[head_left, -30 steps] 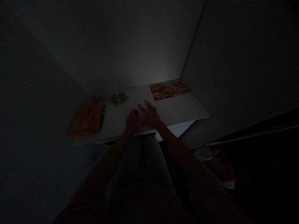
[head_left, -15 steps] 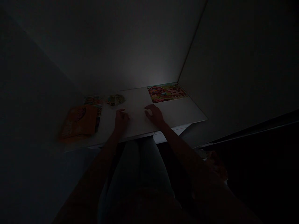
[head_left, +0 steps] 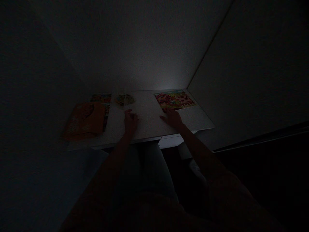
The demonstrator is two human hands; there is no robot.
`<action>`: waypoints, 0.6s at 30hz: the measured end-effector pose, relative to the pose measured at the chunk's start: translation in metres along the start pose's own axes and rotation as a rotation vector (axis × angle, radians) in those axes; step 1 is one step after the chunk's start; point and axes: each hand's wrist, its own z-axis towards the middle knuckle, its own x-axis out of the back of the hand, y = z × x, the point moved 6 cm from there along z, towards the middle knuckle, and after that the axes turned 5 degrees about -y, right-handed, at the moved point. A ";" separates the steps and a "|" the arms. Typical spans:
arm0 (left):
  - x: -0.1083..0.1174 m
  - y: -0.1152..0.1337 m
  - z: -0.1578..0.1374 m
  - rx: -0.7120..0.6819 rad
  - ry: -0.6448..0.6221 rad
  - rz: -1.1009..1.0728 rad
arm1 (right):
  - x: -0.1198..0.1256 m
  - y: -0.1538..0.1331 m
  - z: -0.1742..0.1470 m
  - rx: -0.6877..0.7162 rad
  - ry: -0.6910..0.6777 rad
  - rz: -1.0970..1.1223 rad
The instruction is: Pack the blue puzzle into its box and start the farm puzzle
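The light is very dim. My left hand (head_left: 131,122) is over the white tabletop with its fingers curled together. A small pale bit may be at its fingertips, but it is too dark to make out. My right hand (head_left: 174,119) lies open, palm down, with its fingertips at the near edge of a farm picture sheet (head_left: 175,99) showing a red barn and a fence. Just beyond my left hand is a clear plastic bag (head_left: 125,99) with colourful contents I cannot tell apart.
At the left end of the white table (head_left: 149,124) lies an orange packet (head_left: 84,120), partly over colourful picture sheets (head_left: 102,97). Walls rise behind the table and to its right. A white drawer front (head_left: 170,141) shows under the near edge, above my legs.
My right hand has moved right and reached the picture sheet, its fingers now stretched out. My left hand has shifted slightly right, still curled. The view has tilted a little.
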 end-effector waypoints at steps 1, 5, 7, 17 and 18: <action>0.000 0.001 -0.001 0.007 -0.011 -0.007 | -0.001 -0.002 -0.011 0.015 0.006 0.004; 0.004 0.005 -0.011 0.020 -0.087 -0.021 | -0.004 -0.011 -0.057 0.079 0.027 0.019; 0.009 0.005 -0.016 0.013 -0.135 0.008 | -0.006 -0.016 -0.080 0.107 0.047 0.025; 0.024 -0.001 -0.030 -0.040 -0.259 0.004 | -0.004 -0.023 -0.123 0.245 0.016 0.044; 0.023 -0.002 -0.030 -0.041 -0.278 -0.004 | 0.000 -0.024 -0.123 0.252 0.013 0.047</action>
